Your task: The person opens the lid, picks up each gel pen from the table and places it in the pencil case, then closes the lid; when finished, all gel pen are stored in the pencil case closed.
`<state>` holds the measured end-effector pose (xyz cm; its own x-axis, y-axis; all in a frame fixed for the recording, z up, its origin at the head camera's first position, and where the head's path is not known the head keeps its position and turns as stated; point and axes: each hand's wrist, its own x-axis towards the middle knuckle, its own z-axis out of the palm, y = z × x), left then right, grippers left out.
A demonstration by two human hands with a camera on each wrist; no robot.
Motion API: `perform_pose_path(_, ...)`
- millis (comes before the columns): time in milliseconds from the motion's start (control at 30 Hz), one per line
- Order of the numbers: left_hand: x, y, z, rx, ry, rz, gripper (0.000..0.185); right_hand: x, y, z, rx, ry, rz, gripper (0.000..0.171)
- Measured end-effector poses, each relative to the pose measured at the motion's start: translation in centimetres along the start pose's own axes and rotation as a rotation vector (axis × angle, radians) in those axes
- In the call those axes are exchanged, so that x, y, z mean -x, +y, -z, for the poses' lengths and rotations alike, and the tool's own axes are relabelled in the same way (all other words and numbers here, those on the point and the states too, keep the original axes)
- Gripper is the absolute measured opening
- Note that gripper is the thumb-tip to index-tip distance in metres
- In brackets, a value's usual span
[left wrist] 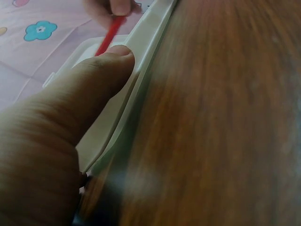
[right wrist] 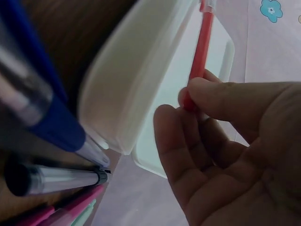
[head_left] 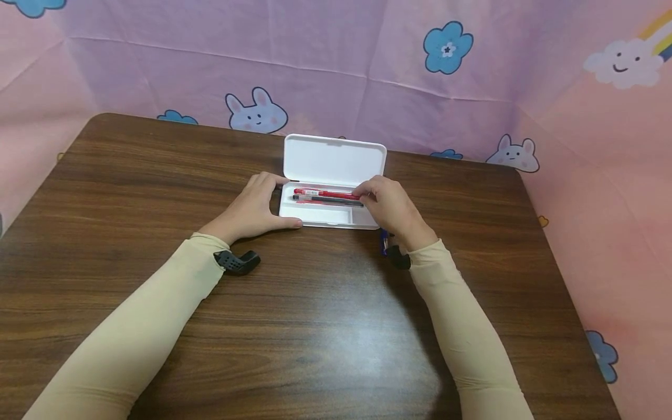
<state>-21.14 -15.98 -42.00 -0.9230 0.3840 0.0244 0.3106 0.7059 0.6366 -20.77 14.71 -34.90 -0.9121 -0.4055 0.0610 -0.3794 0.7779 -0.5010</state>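
A white pencil case (head_left: 315,216) stands with its lid (head_left: 336,160) raised toward the back of the table. My left hand (head_left: 247,211) holds its left end, thumb along the front rim and fingers at the back corner. Between thumb and fingertips, my right hand (head_left: 395,209) pinches one end of a red pen (right wrist: 202,47). In the head view this pen lies lengthwise over the case's back section. A dark pen with a clear cap (head_left: 315,199) is just in front of it, inside the case. The case's right end is partly hidden by my right hand.
A blue pen (right wrist: 59,134), a clear pen with a black end (right wrist: 66,180) and pink pens (right wrist: 77,205) lie on the table right of the case, mostly hidden under my right wrist in the head view. A patterned cloth (head_left: 325,52) hangs behind the wooden table (head_left: 315,326).
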Motion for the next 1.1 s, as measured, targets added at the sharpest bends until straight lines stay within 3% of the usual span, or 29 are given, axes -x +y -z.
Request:
perform_pose_path(567,-0.1,0.1,-0.1,0.000,0.000,0.010,0.107,-0.2,0.7,-0.7,0.058,-0.040,-0.018,0.023)
perform_pose_path(867,0.1,0.2,0.1,0.001,-0.002,0.009,0.108,-0.1,1.0,0.2,0.000,-0.074,-0.050,0.022)
perform_pose_path(1100,0.0,0.1,0.0,-0.002,0.001,0.007,0.108,1.2,2.0,2.5,-0.071,0.028,-0.075,0.032)
